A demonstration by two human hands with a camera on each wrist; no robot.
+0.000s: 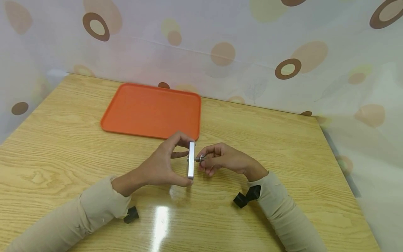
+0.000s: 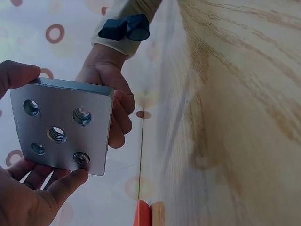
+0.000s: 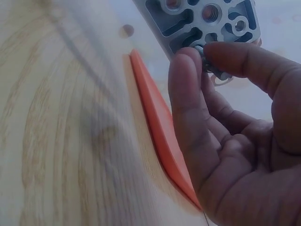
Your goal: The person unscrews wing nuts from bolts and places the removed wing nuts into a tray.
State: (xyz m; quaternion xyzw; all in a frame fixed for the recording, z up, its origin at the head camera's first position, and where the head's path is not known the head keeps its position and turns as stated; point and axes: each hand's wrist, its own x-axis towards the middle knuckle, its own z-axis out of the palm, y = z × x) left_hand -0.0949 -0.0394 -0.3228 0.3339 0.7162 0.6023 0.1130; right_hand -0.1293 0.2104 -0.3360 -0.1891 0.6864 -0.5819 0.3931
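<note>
A: ok what's each hand up to here?

B: left hand (image 1: 163, 163) is spread pretty wide, thumb at 6 o'clock and fingertips at 12, gripping a metal plate (image 1: 191, 161) by opposite edges, up in the air. right hand (image 1: 229, 159) is at the plate's 3 o'clock, thumb and forefinger nearly together, pinching a small fitting on a bolt (image 1: 197, 159). can't make out exactly what the fitting is tbh

A: so the bolt's in the plate?

B: yep, its head sits in a corner hole, between 4 and 5 o'clock from the middle hole in the left wrist view, with a left fingertip right by it. shank pokes out toward 3 in the head view.

A: and around them?

B: orange tray (image 1: 151, 108) at about 11 o'clock from the hands, lying on the wood-grain surface (image 1: 283, 147). spotted backdrop (image 1: 195, 28) at 12.
</note>
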